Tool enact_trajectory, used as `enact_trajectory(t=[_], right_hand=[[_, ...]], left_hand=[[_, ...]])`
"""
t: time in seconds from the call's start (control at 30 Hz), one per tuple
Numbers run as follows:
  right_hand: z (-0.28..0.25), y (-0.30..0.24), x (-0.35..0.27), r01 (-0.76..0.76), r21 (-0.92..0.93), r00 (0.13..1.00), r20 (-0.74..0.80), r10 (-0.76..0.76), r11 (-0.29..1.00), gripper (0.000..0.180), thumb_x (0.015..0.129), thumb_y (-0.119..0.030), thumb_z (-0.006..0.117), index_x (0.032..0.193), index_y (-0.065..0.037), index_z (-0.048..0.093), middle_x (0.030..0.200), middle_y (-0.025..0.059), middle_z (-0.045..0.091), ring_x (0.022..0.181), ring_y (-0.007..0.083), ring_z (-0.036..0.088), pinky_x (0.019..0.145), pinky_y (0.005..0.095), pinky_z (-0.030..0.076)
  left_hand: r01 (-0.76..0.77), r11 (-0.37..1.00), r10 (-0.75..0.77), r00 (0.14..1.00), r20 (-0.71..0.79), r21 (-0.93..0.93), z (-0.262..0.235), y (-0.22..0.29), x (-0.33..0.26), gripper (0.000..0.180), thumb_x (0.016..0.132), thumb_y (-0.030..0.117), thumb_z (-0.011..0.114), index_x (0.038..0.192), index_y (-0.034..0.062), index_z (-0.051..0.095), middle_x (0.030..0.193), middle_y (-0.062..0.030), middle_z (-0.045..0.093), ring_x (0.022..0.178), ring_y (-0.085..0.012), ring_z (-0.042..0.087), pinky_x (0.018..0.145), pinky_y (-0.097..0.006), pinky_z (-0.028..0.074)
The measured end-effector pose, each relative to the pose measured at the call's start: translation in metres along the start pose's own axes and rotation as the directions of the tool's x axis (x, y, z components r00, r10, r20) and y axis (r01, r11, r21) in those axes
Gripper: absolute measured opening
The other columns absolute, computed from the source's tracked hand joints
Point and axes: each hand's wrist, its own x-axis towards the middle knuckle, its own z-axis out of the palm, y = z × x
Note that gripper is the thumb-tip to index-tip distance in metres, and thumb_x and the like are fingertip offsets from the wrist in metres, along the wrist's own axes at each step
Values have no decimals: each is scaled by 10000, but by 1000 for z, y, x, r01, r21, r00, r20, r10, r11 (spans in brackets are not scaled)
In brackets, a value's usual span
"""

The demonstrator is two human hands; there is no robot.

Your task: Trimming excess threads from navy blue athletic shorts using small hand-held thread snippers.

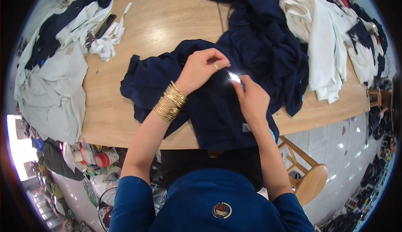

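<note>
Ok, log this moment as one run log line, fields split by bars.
left hand: pinched, over navy garment | right hand: holding small shiny tool, shape lost in glare | table: white garments right, pale cloth left

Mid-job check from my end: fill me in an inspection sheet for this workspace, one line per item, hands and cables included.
Surface: pale wooden table, partly covered by cloth.
Job's things: bunched navy fabric under both hands; small shiny tool, its exact kind lost in glare.
Clutter: white strips beside a dark slim object; pale grey cloth at left; white garments at right.
Left hand: thumb and finger pinched; anything between them too small to tell.
Right hand: holds the shiny tool.
Cables: nothing seen clearly.
Surroundings: wooden stool at right; red-topped container at left.
</note>
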Motion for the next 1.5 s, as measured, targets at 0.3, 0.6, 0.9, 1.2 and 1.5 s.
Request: enact_trajectory(t=[0.3, 0.6, 0.9, 1.2, 1.5], right_hand=[[-59, 94, -29, -191, 275, 973, -75, 219, 942, 230, 825, -247, 638, 946, -60, 582, 788, 60, 603, 707, 165, 548, 633, 275, 421], [-34, -10, -41, -91, 250, 964, 264, 23, 964, 348, 750, -259, 698, 972, -7, 610, 910, 121, 574, 815, 295, 580, 710, 321, 454], [-37, -52, -51, -318, 596, 906, 419, 53, 738, 173, 837, -151, 614, 928, -9, 651, 795, 63, 647, 742, 97, 579, 684, 218, 433], [-24, -66, -64, -271, 554, 898, 441, -1, 787, 225, 777, -145, 682, 965, -26, 647, 785, 29, 634, 668, 60, 509, 593, 203, 382], [-36, -51, -66, -329, 435, 878, 467, 103, 838, 209, 783, -142, 678, 964, -42, 649, 823, 30, 627, 750, 94, 553, 614, 195, 394]], left_hand=[[269, 963, -256, 935, -245, 19, -108, 47, -121, 116, 843, 130, 606, 829, 18, 578, 730, -29, 605, 644, -71, 580, 594, -214, 476], [499, 852, -291, 706, -646, 161, -172, -34, -160, 277, 826, 224, 631, 977, -7, 607, 906, -80, 617, 855, -158, 575, 777, -288, 456], [22, 882, 180, 908, -379, 471, -52, 30, -173, 180, 763, 63, 658, 939, 33, 630, 781, -61, 578, 739, -177, 535, 689, -266, 428], [-27, 980, 48, 994, -100, 199, -11, 31, -217, 350, 833, 72, 561, 1173, 5, 511, 1114, -134, 567, 1031, -269, 520, 896, -339, 411], [282, 958, -218, 591, -777, -55, -141, -57, -236, 228, 878, 48, 483, 1082, 31, 583, 995, -71, 625, 921, -139, 568, 787, -274, 459]])
